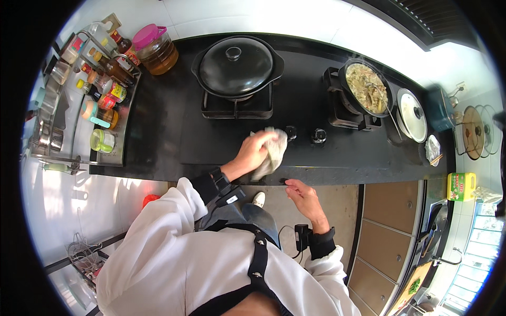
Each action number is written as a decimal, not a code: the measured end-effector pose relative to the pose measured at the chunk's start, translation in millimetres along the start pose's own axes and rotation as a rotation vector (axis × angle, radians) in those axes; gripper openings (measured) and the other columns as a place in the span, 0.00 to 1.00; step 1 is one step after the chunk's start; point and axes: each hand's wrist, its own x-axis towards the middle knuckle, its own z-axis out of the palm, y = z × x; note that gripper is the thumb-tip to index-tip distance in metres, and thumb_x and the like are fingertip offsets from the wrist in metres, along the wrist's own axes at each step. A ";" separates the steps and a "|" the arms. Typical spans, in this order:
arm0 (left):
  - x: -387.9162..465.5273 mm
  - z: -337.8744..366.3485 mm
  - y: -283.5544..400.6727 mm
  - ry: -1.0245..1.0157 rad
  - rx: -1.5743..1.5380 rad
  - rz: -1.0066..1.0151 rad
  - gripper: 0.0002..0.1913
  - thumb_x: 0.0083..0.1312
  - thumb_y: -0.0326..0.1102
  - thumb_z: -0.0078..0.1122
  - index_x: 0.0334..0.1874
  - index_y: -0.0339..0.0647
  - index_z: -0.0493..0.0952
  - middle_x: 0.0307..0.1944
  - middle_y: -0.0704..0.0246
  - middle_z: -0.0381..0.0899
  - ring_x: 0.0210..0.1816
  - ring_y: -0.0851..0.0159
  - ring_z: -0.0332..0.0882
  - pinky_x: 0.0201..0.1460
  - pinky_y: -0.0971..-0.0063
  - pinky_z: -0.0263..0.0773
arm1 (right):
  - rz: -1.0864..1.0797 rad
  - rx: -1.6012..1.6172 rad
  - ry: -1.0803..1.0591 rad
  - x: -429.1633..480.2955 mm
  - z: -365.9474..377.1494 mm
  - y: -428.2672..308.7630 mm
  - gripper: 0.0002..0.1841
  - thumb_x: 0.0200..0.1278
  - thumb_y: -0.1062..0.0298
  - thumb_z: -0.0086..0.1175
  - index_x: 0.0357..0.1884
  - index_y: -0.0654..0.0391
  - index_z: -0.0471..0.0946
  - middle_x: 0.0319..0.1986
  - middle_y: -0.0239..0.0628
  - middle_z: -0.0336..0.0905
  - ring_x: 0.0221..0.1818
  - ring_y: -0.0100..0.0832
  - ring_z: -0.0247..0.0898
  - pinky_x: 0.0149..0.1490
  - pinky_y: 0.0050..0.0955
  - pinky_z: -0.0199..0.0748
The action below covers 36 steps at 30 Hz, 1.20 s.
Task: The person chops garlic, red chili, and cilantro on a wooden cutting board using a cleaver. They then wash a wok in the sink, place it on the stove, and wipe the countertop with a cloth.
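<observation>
My left hand (pixel 253 150) presses a crumpled, light-coloured cloth (pixel 274 152) against the black cooktop (pixel 221 146), just left of the two control knobs (pixel 318 136). Motion blurs the fingers and the cloth a little. In front of the counter's near edge hangs my right hand (pixel 306 199), its fingers loosely bent and nothing seen in them. Beyond my left hand, a black lidded pot (pixel 237 71) rests on the left burner grate (pixel 237 108). On the right burner stands an uncovered pan (pixel 387 106) of cooked food (pixel 363 85), with a ladle (pixel 385 100) leaning in it.
Left stands a rack (pixel 118 152) of sauce bottles and jars, beside a pink-lidded jar (pixel 158 55). Right of the pan are a glass-lidded pot (pixel 411 114) and a small plastic-covered bowl (pixel 432 148). A yellow jug (pixel 460 187) and a cutting board with greens (pixel 414 286) are farther right.
</observation>
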 end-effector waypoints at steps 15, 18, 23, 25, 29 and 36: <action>118.3 41.3 28.6 -0.805 0.901 -0.142 0.20 0.57 0.41 0.52 0.46 0.34 0.76 0.50 0.52 0.74 0.53 0.49 0.72 0.54 0.63 0.69 | -0.143 0.035 0.094 17.1 -48.0 -26.0 0.13 0.58 0.72 0.54 0.46 0.63 0.74 0.34 0.45 0.78 0.34 0.36 0.76 0.40 0.29 0.73; 131.4 46.3 25.6 -0.605 0.794 -0.303 0.30 0.59 0.40 0.48 0.64 0.36 0.58 0.64 0.43 0.52 0.58 0.42 0.65 0.61 0.61 0.62 | -0.380 -0.071 0.272 63.4 -62.9 -33.7 0.14 0.58 0.73 0.52 0.46 0.64 0.73 0.39 0.52 0.76 0.41 0.50 0.74 0.43 0.36 0.72; 172.6 39.3 6.6 -0.311 0.547 -0.417 0.34 0.59 0.36 0.46 0.67 0.34 0.47 0.66 0.37 0.42 0.61 0.36 0.58 0.63 0.59 0.58 | -0.382 -0.454 0.184 158.7 -78.0 -41.3 0.26 0.57 0.71 0.51 0.60 0.60 0.63 0.56 0.55 0.63 0.57 0.54 0.61 0.58 0.40 0.61; 166.7 34.9 0.5 -0.202 0.435 -0.247 0.37 0.60 0.36 0.49 0.69 0.34 0.44 0.66 0.36 0.42 0.65 0.37 0.51 0.65 0.60 0.55 | -0.288 -0.615 0.166 193.3 -74.9 -37.6 0.30 0.58 0.67 0.50 0.64 0.57 0.58 0.60 0.56 0.58 0.61 0.57 0.55 0.62 0.44 0.56; 108.2 20.1 4.5 -0.032 0.219 -0.007 0.35 0.58 0.25 0.47 0.68 0.35 0.46 0.66 0.40 0.46 0.70 0.45 0.41 0.69 0.65 0.46 | -0.230 -0.901 -0.180 262.0 -57.2 -22.6 0.32 0.61 0.56 0.44 0.67 0.47 0.52 0.64 0.57 0.49 0.66 0.64 0.39 0.65 0.57 0.42; 18.6 -3.4 28.0 -0.216 0.040 0.057 0.22 0.59 0.26 0.52 0.58 0.40 0.67 0.60 0.53 0.63 0.62 0.50 0.60 0.62 0.66 0.59 | -0.213 -0.941 0.226 335.6 -32.7 -24.9 0.32 0.55 0.46 0.50 0.64 0.40 0.59 0.67 0.47 0.46 0.66 0.64 0.41 0.58 0.60 0.56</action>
